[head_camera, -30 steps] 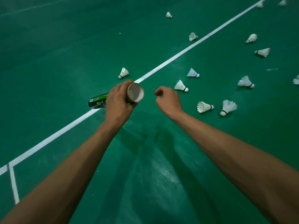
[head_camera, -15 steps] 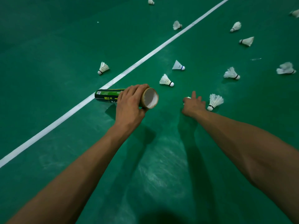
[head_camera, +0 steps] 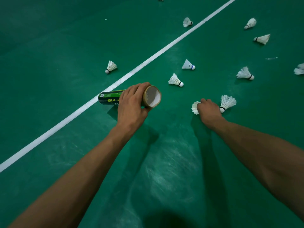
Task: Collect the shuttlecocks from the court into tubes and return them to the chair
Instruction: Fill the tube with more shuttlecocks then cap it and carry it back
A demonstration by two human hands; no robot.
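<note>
My left hand (head_camera: 131,104) grips a green and black shuttlecock tube (head_camera: 110,99), held level above the court with its open mouth (head_camera: 152,96) facing right; white feathers show inside it. My right hand (head_camera: 208,111) is closed on a white shuttlecock (head_camera: 195,108) low over the floor, its feathers sticking out to the left. Right beside that hand lies another shuttlecock (head_camera: 227,102). More lie beyond: one (head_camera: 175,80) near the tube's mouth, one with a blue band (head_camera: 188,65), one (head_camera: 244,73) further right.
A white court line (head_camera: 158,54) runs diagonally from lower left to upper right over the green floor. A shuttlecock (head_camera: 111,66) lies left of the line, another (head_camera: 187,22) higher up. Several more are scattered at the upper right, such as one (head_camera: 262,39).
My right hand reached down to the right and closed on a shuttlecock on the floor. The view dropped closer to the court; the left hand kept the tube.
</note>
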